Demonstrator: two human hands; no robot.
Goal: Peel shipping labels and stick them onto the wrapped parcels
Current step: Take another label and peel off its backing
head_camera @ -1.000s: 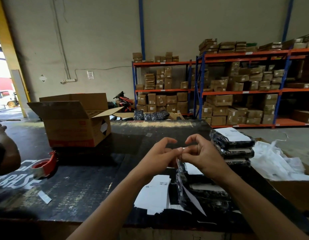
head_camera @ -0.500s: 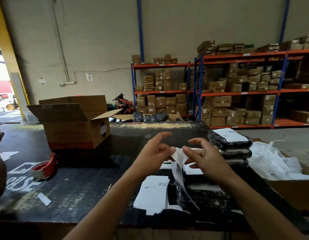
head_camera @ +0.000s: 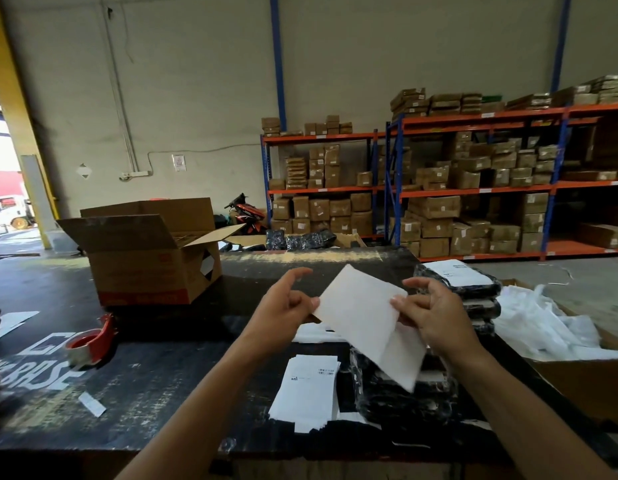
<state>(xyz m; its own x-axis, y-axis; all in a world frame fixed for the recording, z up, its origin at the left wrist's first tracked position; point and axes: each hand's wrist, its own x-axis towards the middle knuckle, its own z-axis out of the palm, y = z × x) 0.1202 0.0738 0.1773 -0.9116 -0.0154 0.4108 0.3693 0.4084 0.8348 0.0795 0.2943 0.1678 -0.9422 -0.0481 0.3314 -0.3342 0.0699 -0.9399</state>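
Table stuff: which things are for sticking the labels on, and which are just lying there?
For the job:
- label pinched by left hand and right hand
- backing sheet under it
- stack of labels
- wrapped parcels below the hands
- labelled parcel pile

Just lying about:
- tape dispenser
- open cardboard box
- paper scrap
- white plastic bags

Both your arms reach fwd, 2 hands raised apart; L hand pinches w/ thumb, index lifted; R hand pinches too.
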